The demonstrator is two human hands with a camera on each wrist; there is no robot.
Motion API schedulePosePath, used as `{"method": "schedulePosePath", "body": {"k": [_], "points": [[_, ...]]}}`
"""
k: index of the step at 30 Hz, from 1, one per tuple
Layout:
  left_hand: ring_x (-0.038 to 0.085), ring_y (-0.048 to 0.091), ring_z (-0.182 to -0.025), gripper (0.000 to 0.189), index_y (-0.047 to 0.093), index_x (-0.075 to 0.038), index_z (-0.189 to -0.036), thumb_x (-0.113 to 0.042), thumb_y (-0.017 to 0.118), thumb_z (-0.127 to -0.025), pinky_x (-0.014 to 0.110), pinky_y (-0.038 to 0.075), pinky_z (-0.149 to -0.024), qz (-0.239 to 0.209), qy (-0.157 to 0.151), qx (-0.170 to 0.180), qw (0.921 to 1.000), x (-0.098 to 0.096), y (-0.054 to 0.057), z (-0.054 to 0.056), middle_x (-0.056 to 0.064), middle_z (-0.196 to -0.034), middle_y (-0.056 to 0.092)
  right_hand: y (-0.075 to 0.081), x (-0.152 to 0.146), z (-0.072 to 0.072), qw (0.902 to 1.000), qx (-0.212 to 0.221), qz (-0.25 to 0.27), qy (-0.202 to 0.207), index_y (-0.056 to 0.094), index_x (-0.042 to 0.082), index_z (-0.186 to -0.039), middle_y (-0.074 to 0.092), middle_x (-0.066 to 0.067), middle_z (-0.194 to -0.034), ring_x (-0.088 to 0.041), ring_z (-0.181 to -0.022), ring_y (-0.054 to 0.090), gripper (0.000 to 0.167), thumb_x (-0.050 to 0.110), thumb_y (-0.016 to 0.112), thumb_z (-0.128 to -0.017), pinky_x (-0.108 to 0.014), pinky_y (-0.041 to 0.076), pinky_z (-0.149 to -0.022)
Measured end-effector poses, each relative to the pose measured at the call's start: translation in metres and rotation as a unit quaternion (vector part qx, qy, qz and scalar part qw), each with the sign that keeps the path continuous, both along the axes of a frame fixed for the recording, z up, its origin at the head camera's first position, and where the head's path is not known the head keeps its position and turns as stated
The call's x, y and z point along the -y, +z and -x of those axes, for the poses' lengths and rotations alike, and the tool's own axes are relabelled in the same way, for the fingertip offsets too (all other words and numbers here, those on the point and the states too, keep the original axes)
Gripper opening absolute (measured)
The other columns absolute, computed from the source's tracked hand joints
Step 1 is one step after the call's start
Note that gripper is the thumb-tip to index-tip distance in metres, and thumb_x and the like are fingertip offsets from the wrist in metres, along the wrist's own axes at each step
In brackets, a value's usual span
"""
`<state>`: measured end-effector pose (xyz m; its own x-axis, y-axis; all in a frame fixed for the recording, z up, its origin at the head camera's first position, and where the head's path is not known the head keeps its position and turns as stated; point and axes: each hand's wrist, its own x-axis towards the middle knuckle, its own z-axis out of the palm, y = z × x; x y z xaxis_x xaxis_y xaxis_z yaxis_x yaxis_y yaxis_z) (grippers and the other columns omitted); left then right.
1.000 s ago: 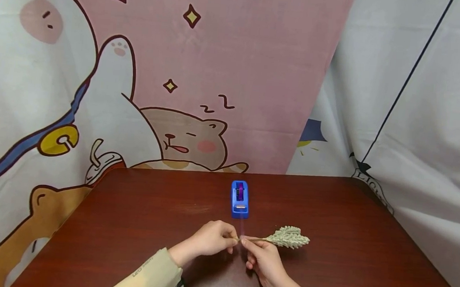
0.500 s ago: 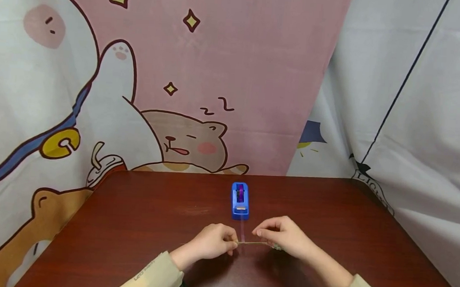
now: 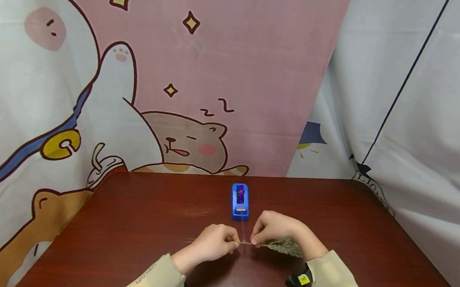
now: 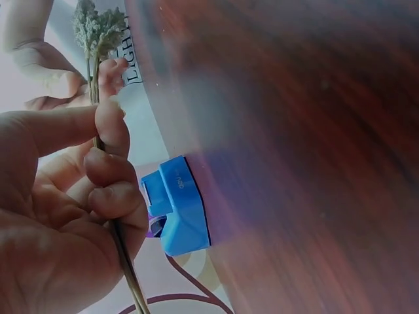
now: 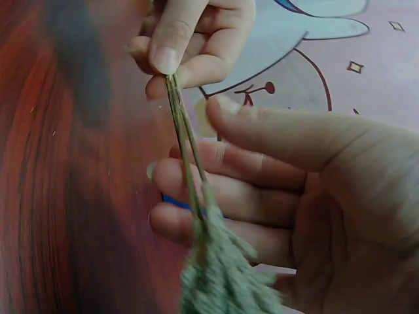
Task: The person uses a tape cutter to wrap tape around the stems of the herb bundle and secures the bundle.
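My left hand (image 3: 213, 242) pinches the thin stems of a small bunch of dried flowers (image 3: 285, 247) between thumb and forefinger. The stems lie roughly level, with the pale green heads to the right. My right hand (image 3: 278, 227) is around the stems near the heads; in the right wrist view its thumb (image 5: 268, 127) stands apart from the fingers, which extend behind the stems (image 5: 185, 144). From the blue tape dispenser (image 3: 234, 206), which has a purple roll, a clear strip of tape (image 3: 242, 229) runs toward the stems. Whether it sticks to them I cannot tell.
Under the hands is a dark red-brown table (image 3: 149, 213). Behind it hangs a cartoon-printed cloth (image 3: 259, 74), with a white cloth (image 3: 427, 130) on the right. A dark wrist strap with a yellow-marked device (image 3: 298, 279) sits on the right wrist.
My right hand left its grip on the stems beside the left hand, lifted to the right, then came back over the stems near the flower heads. The left hand keeps its pinch.
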<state>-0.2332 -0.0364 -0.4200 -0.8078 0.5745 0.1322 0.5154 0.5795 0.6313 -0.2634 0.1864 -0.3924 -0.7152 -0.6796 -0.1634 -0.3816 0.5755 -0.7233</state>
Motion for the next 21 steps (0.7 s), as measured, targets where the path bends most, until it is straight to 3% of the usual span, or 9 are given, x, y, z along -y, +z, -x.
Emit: {"method": "schedulePosePath", "body": {"k": [10,17,21], "points": [[-0.004,0.051,-0.053,0.01,0.071,-0.014,-0.074,-0.012,0.071,-0.084,0.019,0.04,-0.055,0.007,-0.009,0.011,0.9999,-0.001,0.002,0.004,-0.016,-0.058,0.061,-0.015,0.005,0.002,0.9994,0.001,0.035,-0.001,0.073,0.002,-0.067,0.061,0.002,-0.056,-0.006,-0.052,0.051,0.009,0.002,0.073,-0.077,-0.02,0.039,-0.049],[0.0,0.047,-0.055,0.014,0.074,-0.011,-0.078,-0.014,0.066,-0.088,0.02,0.036,-0.053,0.037,-0.037,0.065,0.9965,0.003,0.007,0.012,-0.012,-0.06,0.062,-0.016,0.007,0.0,0.9993,-0.019,0.032,0.001,0.072,0.007,-0.065,0.059,0.005,-0.056,-0.004,-0.052,0.05,0.011,0.002,0.072,-0.075,-0.019,0.04,-0.049],[0.002,0.046,-0.052,0.019,0.075,-0.006,-0.081,-0.009,0.06,-0.091,0.02,0.036,-0.05,0.03,-0.052,0.107,0.9925,0.003,0.011,0.013,-0.006,-0.06,0.064,-0.016,0.007,-0.002,0.9992,-0.032,0.024,-0.003,0.071,0.01,-0.064,0.057,0.007,-0.054,-0.002,-0.051,0.047,0.013,0.002,0.071,-0.074,-0.019,0.037,-0.048]]}}
